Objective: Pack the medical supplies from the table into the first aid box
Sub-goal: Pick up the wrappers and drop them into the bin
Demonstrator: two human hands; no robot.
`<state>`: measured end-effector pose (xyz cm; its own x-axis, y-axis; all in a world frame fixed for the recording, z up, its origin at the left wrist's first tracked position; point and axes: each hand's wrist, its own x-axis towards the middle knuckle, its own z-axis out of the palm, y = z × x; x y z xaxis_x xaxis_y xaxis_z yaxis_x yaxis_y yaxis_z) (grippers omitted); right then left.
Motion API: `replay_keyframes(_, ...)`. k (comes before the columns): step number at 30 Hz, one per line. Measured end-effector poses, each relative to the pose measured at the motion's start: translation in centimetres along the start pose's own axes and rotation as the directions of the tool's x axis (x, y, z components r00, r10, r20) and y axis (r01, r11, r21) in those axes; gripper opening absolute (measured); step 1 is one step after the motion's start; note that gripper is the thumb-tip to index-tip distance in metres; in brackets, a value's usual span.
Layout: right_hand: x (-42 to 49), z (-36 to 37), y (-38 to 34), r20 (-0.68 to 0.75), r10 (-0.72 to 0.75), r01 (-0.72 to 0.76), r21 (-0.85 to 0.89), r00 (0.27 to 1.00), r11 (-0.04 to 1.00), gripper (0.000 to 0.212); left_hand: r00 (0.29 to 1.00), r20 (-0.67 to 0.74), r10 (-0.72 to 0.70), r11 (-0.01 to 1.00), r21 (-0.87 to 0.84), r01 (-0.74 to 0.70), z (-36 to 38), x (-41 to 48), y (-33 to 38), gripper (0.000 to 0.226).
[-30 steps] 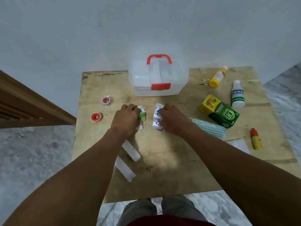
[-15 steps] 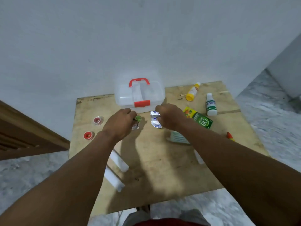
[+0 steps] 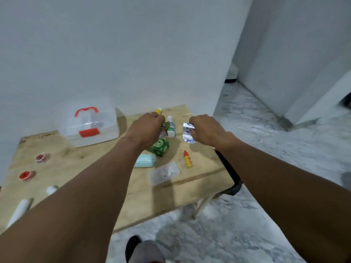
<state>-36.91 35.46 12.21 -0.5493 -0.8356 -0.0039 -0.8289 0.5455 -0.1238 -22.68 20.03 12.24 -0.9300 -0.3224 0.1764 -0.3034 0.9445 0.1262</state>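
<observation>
Left hand (image 3: 147, 130) pinching a green-printed foil packet (image 3: 165, 128), right hand (image 3: 207, 130) gripping a blue-printed foil packet (image 3: 187, 132), both raised above the table (image 3: 91, 168), closed first aid box (image 3: 91, 126) far left of them

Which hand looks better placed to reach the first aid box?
Probably left: the left hand, gripping a green packet, is nearer the closed first aid box; the right hand, gripping a silver packet, is farther off.
</observation>
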Motion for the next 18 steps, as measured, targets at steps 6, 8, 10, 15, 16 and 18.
replay_keyframes(6,-2.0,-0.7,9.6,-0.014,0.175,-0.174,0.03,0.984,0.984,0.006,0.986,0.08,0.147,0.989,-0.032,-0.145,2.8,6.0,6.9,0.023)
replay_keyframes(8,-1.8,-0.8,12.2,-0.02,0.218,-0.218,0.034,0.976,0.975,0.007,0.979,0.084,0.186,0.982,-0.026,-0.185,3.6,8.4,8.5,0.022)
replay_keyframes(10,-1.5,-0.6,14.8,-0.028,0.255,-0.254,0.043,0.967,0.966,0.011,0.965,0.093,0.244,0.97,-0.039,-0.241,4.6,11.4,10.0,0.022)
replay_keyframes(15,0.1,-0.2,20.6,0.071,0.302,-0.303,0.008,0.951,0.953,0.009,0.927,0.16,0.339,0.941,-0.038,-0.337,7.7,18.8,14.0,0.017)
replay_keyframes(16,0.4,0.0,21.8,0.077,0.316,-0.318,0.01,0.946,0.948,0.012,0.924,0.162,0.346,0.938,-0.043,-0.344,8.5,19.7,14.9,0.016)
replay_keyframes(18,0.8,0.7,23.5,0.083,0.348,-0.35,0.022,0.934,0.936,0.015,0.914,0.194,0.356,0.934,-0.048,-0.354,10.3,20.8,16.4,0.017)
